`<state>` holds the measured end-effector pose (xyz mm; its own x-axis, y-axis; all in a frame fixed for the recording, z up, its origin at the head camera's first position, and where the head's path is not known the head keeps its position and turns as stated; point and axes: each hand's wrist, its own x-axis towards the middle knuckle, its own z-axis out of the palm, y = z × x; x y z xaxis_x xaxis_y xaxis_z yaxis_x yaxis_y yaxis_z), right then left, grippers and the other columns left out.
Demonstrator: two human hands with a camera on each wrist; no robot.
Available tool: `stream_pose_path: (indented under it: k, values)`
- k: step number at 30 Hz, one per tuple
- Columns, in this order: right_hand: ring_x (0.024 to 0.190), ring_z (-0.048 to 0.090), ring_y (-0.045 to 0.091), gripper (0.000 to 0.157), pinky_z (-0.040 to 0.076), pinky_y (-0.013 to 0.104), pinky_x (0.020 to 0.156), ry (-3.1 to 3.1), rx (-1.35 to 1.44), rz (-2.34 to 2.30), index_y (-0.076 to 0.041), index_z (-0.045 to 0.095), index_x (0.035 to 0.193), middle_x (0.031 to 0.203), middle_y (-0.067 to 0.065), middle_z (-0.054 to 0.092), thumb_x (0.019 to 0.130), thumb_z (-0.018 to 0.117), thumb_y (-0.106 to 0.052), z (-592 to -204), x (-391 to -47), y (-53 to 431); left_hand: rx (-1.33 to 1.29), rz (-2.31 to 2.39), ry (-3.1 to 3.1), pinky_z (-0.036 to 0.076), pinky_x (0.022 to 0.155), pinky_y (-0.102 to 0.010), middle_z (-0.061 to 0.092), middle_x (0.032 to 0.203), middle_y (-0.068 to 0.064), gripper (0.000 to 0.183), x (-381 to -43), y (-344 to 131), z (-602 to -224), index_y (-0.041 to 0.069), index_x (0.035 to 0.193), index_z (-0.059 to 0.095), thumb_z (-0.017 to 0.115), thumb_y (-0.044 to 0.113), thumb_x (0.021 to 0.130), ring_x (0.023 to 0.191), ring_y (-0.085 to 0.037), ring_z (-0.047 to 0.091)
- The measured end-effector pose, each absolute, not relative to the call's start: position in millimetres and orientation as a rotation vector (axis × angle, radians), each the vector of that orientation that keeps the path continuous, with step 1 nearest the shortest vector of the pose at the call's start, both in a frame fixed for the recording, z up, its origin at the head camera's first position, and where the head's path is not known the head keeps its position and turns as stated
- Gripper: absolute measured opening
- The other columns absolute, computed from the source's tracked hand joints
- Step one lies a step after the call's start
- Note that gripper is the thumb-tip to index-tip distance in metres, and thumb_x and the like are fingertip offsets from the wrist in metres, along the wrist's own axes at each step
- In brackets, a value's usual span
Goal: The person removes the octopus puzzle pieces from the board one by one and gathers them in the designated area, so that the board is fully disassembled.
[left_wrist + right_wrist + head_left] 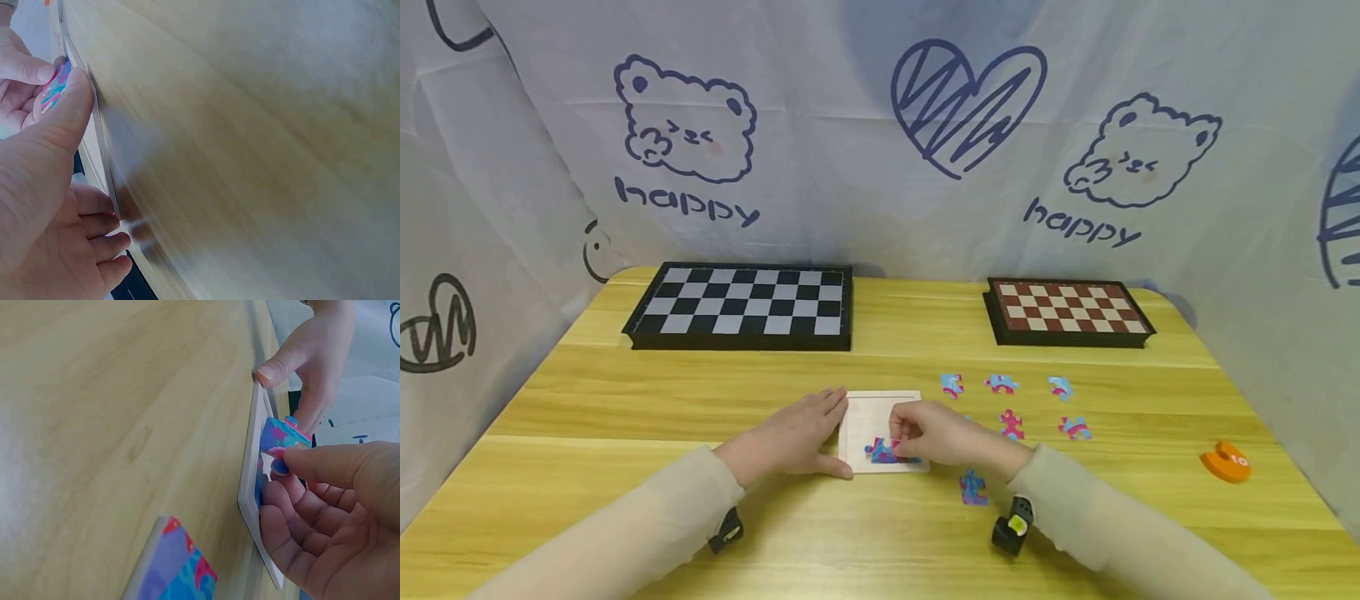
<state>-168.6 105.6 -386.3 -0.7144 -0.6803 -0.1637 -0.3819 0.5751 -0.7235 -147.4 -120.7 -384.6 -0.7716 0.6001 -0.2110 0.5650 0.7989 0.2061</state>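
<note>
A square, pale puzzle tray [868, 412] lies on the table between my hands. My left hand [801, 433] rests along its left edge, fingers and thumb spread and mostly straight. Over the tray's lower part, my right hand [936, 433] pinches a blue, purple and pink jigsaw piece [284, 436] between thumb and fingertips. In the right wrist view the piece is tilted up from the tray. Another blue piece [259, 481] shows in the tray, partly hidden behind my right fingers. Just right of the tray lies a loose blue-purple jigsaw piece [973, 487].
Several loose jigsaw pieces [1011, 423] are spread right of the tray. A black-and-white checkered board [745, 302] stands at the back left, a smaller red-and-white one [1070, 308] at the back right. An orange ring-like object [1225, 462] lies far right. A printed cloth [850, 167] hangs behind.
</note>
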Motion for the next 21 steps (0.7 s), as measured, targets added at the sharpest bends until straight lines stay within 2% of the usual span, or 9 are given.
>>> stream_pose_path:
  k: [8,14,21]
  values:
    - [0.058,0.044,0.01,0.011,0.036,0.021,0.051,2.307,-0.774,-1.074,-0.009,0.056,0.079,0.065,-0.003,0.051,0.086,0.065,-0.008,-385,-169,112,0.916,0.193,2.724,0.021,0.108,-0.042,0.023,0.145,-0.025,0.094,-147,-122,-384,-0.011,0.137,0.031,0.061,0.056,0.079,0.133,-0.036,0.023]
    - [0.059,0.043,0.01,0.009,0.038,0.021,0.052,2.309,-0.812,-1.127,-0.008,0.056,0.081,0.067,-0.002,0.05,0.086,0.063,-0.007,-380,-171,132,0.932,0.185,2.727,0.021,0.108,-0.042,0.023,0.145,-0.025,0.094,-147,-122,-384,-0.012,0.137,0.031,0.061,0.055,0.079,0.133,-0.036,0.023]
    - [0.064,0.048,0.012,0.006,0.043,0.022,0.056,2.32,-0.793,-1.153,-0.005,0.059,0.084,0.072,0.0,0.057,0.087,0.063,-0.008,-374,-169,165,0.923,0.184,2.726,0.02,0.109,-0.042,0.023,0.145,-0.025,0.094,-147,-121,-384,-0.012,0.137,0.031,0.061,0.056,0.079,0.133,-0.036,0.023]
